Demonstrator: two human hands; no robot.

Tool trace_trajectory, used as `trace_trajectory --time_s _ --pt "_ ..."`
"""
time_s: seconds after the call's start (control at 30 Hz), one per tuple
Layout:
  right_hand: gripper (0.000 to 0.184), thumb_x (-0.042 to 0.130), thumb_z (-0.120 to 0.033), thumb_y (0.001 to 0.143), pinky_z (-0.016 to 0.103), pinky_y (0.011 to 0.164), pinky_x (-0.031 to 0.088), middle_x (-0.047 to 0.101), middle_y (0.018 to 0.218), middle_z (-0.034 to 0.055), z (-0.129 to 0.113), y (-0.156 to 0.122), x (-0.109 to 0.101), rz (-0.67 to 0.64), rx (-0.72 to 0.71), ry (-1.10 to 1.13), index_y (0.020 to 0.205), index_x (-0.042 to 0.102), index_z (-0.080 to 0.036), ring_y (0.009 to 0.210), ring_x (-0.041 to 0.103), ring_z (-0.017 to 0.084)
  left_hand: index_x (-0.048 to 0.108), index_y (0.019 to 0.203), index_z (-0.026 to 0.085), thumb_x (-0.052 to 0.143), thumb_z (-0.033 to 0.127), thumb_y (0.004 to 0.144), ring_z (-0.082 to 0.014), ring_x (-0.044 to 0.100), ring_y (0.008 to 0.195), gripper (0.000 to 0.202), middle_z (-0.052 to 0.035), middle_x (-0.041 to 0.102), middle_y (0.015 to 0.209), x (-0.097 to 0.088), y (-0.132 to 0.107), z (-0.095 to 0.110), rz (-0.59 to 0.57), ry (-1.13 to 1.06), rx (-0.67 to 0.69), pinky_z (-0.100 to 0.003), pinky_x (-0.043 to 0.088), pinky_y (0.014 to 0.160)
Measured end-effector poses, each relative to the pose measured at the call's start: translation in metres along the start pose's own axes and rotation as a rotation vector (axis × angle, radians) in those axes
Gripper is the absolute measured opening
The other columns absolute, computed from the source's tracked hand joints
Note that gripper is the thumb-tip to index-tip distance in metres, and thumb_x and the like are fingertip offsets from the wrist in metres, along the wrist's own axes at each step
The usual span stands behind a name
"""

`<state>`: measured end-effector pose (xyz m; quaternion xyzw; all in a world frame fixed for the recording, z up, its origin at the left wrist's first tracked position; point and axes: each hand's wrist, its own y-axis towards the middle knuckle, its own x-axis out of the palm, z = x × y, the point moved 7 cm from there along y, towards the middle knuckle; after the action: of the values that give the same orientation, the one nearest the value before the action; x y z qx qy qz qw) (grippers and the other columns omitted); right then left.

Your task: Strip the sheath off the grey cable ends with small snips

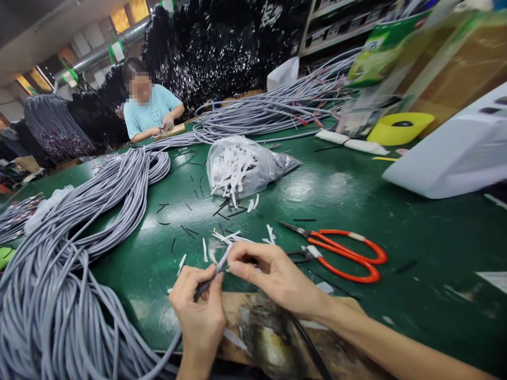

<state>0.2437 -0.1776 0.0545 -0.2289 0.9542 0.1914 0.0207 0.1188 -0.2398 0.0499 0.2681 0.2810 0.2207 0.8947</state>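
My left hand (pixel 200 309) is closed around the end of a grey cable (pixel 216 272), holding it tip-up over a worn brown board (pixel 273 338). My right hand (pixel 269 274) pinches that same cable tip between thumb and forefinger, where a white strip sits. Orange-handled scissors (pixel 344 253) lie on the green table (pixel 415 232) just right of my right hand. White paper strips (pixel 227 237) and short black bits lie scattered beyond my fingers.
A big bundle of grey cables (pixel 79 237) fills the left side and runs back across the table. A clear bag of white strips (pixel 241 166) sits mid-table. A white machine (pixel 455 148) and yellow bowl (pixel 398 129) stand right. A person in a light blue shirt (pixel 148 113) works far left.
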Motion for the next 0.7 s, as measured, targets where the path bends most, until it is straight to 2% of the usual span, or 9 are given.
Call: trace_trajectory --time_s 0.1,0.17,0.27,0.33,0.4,0.47,0.57,0.63,0.7 --pt "0.039 0.051 -0.055 0.080 0.021 0.046 0.035 0.046 0.058 -0.0021 0.001 -0.003 -0.021 0.261 0.040 0.043 0.067 0.051 -0.019 0.052 0.042 0.011 0.068 0.073 0.015 0.064 0.013 0.074 -0.0102 0.055 0.051 0.004 -0.0007 0.060 0.061 -0.002 -0.004 -0.003 0.046 0.074 -0.038 -0.018 0.042 0.046" --pt "0.035 0.058 -0.051 0.076 0.021 0.042 0.031 0.039 0.052 -0.0045 0.002 -0.005 -0.025 0.331 0.059 -0.100 0.063 0.050 -0.019 0.047 0.036 0.010 0.067 0.073 0.015 0.063 0.014 0.075 -0.0104 0.055 0.052 0.004 -0.0009 0.059 0.061 -0.004 -0.005 -0.003 0.070 0.084 -0.038 -0.018 0.042 0.047" --pt "0.027 0.065 -0.040 0.072 0.022 0.042 0.029 0.038 0.048 -0.0049 -0.001 -0.002 -0.007 0.188 -0.021 -0.381 0.059 0.056 -0.018 0.045 0.036 0.009 0.066 0.075 0.015 0.061 0.012 0.076 -0.0096 0.054 0.050 0.006 0.0001 0.057 0.059 -0.003 -0.005 0.001 0.060 0.099 0.022 -0.017 0.042 0.046" --pt "0.023 0.056 -0.031 0.079 0.022 0.044 0.033 0.047 0.051 -0.0019 -0.003 -0.002 0.004 0.113 -0.093 -0.454 0.063 0.060 -0.016 0.047 0.042 0.010 0.066 0.073 0.015 0.062 0.010 0.075 -0.0091 0.053 0.049 0.007 0.0006 0.057 0.058 -0.002 -0.005 0.004 0.048 0.111 0.055 -0.017 0.041 0.046" --pt "0.024 0.046 -0.022 0.083 0.021 0.045 0.034 0.052 0.054 0.0003 -0.004 -0.002 0.009 0.103 -0.130 -0.469 0.064 0.060 -0.016 0.048 0.045 0.010 0.065 0.071 0.015 0.063 0.010 0.075 -0.0091 0.053 0.049 0.006 0.0005 0.058 0.058 -0.001 -0.004 0.004 0.041 0.097 0.045 -0.017 0.042 0.047" --pt "0.025 0.043 -0.017 0.082 0.020 0.043 0.033 0.051 0.053 0.0001 -0.006 -0.003 0.009 0.135 -0.158 -0.468 0.063 0.059 -0.016 0.047 0.044 0.009 0.066 0.072 0.016 0.063 0.012 0.074 -0.0099 0.055 0.052 0.005 -0.0003 0.060 0.060 0.001 -0.005 0.003 0.044 0.053 -0.017 -0.017 0.043 0.050" --pt "0.023 0.045 -0.017 0.079 0.021 0.041 0.031 0.048 0.050 -0.0016 -0.008 -0.005 0.003 0.196 -0.166 -0.427 0.061 0.059 -0.015 0.043 0.039 0.008 0.066 0.084 0.017 0.064 0.017 0.074 -0.0098 0.056 0.051 0.010 0.0001 0.061 0.062 0.002 -0.008 -0.005 0.086 -0.061 -0.197 -0.017 0.043 0.050" --pt "0.023 0.046 -0.020 0.077 0.022 0.042 0.030 0.045 0.048 -0.0022 -0.004 -0.004 0.000 0.227 -0.104 -0.355 0.058 0.059 -0.016 0.043 0.037 0.009 0.064 0.093 0.017 0.063 0.022 0.076 -0.0085 0.053 0.047 0.018 0.0010 0.059 0.061 0.004 -0.011 -0.010 0.094 -0.154 -0.305 -0.016 0.039 0.045" --pt "0.023 0.048 -0.026 0.072 0.022 0.043 0.030 0.045 0.048 -0.0019 0.007 -0.002 0.000 0.236 0.045 -0.226 0.054 0.057 -0.016 0.044 0.037 0.009 0.064 0.098 0.016 0.061 0.028 0.078 -0.0065 0.046 0.042 0.024 0.0015 0.055 0.059 0.008 -0.013 -0.015 0.047 -0.282 -0.397 -0.016 0.033 0.040"
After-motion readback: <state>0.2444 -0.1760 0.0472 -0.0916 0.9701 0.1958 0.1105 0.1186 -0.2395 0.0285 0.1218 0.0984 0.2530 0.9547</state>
